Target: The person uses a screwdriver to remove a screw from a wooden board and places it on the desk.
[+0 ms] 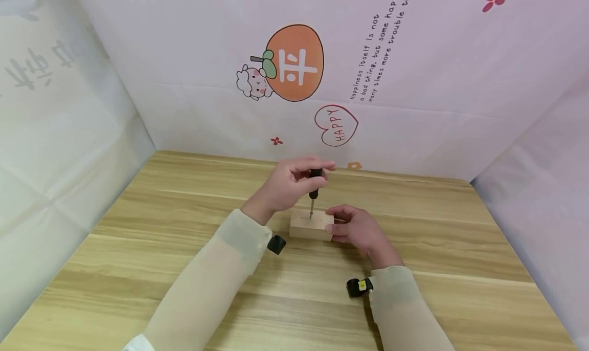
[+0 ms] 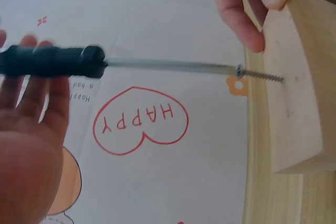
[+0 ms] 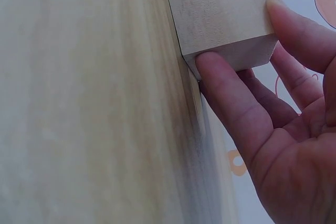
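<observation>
In the head view a pale wooden block (image 1: 312, 232) lies on the table. My left hand (image 1: 294, 182) is around the black handle of an upright screwdriver (image 1: 314, 193), thumb on one side and fingers on the other. The screwdriver's shaft meets the head of a screw (image 2: 260, 75), whose threaded tip stands in the block's top face. Small holes (image 2: 288, 113) show in that face near the screw. My right hand (image 1: 358, 229) holds the block's right end; in the right wrist view its thumb and fingertips press on the block's edges and end face.
The wood-grain table (image 1: 184, 223) runs to a white printed cloth (image 1: 221, 121) at the back, and cloth walls hang at left and right. A black wrist camera (image 1: 276, 244) sits by the left cuff, another camera (image 1: 359, 287) by the right.
</observation>
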Demonstrator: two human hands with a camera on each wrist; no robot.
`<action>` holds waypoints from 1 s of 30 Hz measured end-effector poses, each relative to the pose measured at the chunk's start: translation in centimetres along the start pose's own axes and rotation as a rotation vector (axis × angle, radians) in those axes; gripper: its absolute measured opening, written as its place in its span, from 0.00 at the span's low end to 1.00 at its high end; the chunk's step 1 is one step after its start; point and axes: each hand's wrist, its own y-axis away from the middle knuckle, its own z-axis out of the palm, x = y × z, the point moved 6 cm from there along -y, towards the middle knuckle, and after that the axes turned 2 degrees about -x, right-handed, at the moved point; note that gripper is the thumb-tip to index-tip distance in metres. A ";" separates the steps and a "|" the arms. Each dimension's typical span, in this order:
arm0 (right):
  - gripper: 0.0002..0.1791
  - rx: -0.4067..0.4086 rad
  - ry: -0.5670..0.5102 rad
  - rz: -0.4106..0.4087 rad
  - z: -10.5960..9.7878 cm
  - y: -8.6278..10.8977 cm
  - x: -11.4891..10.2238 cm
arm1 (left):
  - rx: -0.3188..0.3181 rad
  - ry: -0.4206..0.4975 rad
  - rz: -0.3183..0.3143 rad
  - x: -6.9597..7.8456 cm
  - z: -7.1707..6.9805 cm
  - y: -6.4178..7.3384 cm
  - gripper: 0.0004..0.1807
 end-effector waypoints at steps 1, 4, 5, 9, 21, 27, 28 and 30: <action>0.23 -0.001 0.000 0.000 0.0 0.0 0.0 | -0.030 0.027 -0.018 0.0 0.0 0.0 0.17; 0.23 0.003 0.000 -0.001 -0.1 -0.1 0.0 | -0.074 0.106 -0.080 -0.1 0.0 0.0 0.18; 0.23 0.002 0.003 -0.004 -0.1 -0.1 0.0 | -0.064 0.116 -0.100 -0.1 -0.1 -0.1 0.17; 0.23 0.003 0.007 -0.007 -0.2 -0.1 0.0 | 0.043 0.030 -0.126 -0.3 -0.6 -0.1 0.13; 0.23 -0.004 -0.001 -0.013 -0.1 -0.1 0.0 | 0.014 0.107 -0.081 0.0 -0.7 0.0 0.14; 0.23 0.003 0.001 -0.006 0.0 -0.1 0.0 | 0.057 0.012 -0.040 0.1 -0.7 0.0 0.14; 0.23 0.006 0.000 -0.003 0.0 -0.1 0.1 | 0.039 0.016 -0.031 0.1 -0.6 0.0 0.14; 0.23 0.003 0.001 -0.002 0.0 0.0 0.0 | -0.006 0.051 -0.024 0.2 -0.5 0.1 0.15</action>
